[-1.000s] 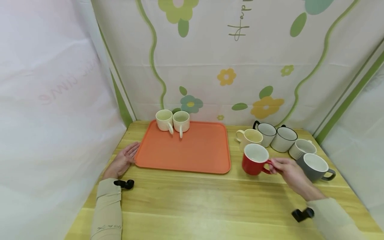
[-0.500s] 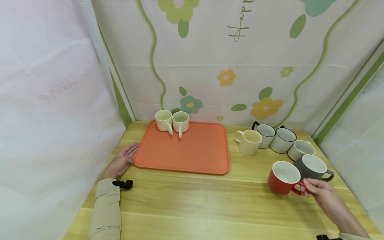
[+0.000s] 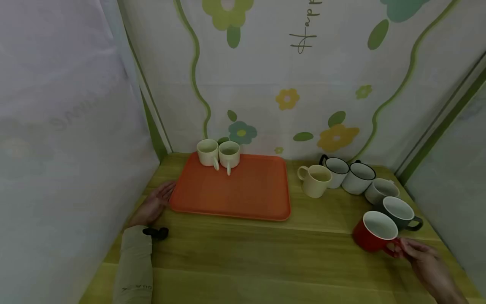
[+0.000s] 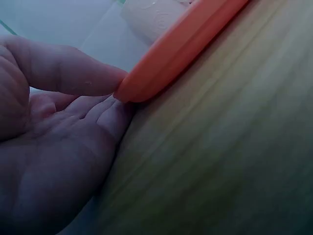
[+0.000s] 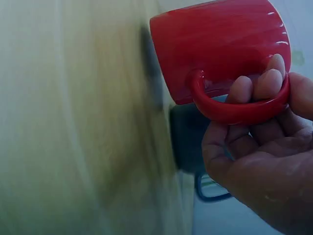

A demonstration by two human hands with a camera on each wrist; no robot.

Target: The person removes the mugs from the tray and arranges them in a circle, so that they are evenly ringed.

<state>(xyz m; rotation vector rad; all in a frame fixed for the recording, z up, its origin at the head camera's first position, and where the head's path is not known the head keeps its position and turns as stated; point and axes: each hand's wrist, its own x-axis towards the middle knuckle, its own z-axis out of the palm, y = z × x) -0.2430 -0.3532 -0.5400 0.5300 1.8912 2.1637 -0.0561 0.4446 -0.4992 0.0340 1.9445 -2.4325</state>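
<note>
My right hand (image 3: 429,264) grips the red mug (image 3: 372,236) by its handle, with fingertips through the loop in the right wrist view. The mug's white inside faces up. It overlaps the dark grey mug (image 3: 398,213) behind it in the head view. At the left, my left hand (image 3: 153,204) lies beside the orange tray (image 3: 247,194), fingers extended along its left edge. In the left wrist view the thumb (image 4: 73,71) touches the tray's rim (image 4: 161,63). Two cream mugs (image 3: 207,153) stand at the tray's back left corner.
Right of the tray stands a pale yellow mug (image 3: 316,180). Beside it are two white mugs with black rims (image 3: 358,177) and a ribbed off-white mug (image 3: 381,191). Patterned cloth (image 3: 262,84) hangs behind the wooden table (image 3: 235,257) and at both sides.
My right hand has carried the red mug from beside the yellow mug, right and toward me, to the front of the grey mug. The left hand stays put. The light has dimmed.
</note>
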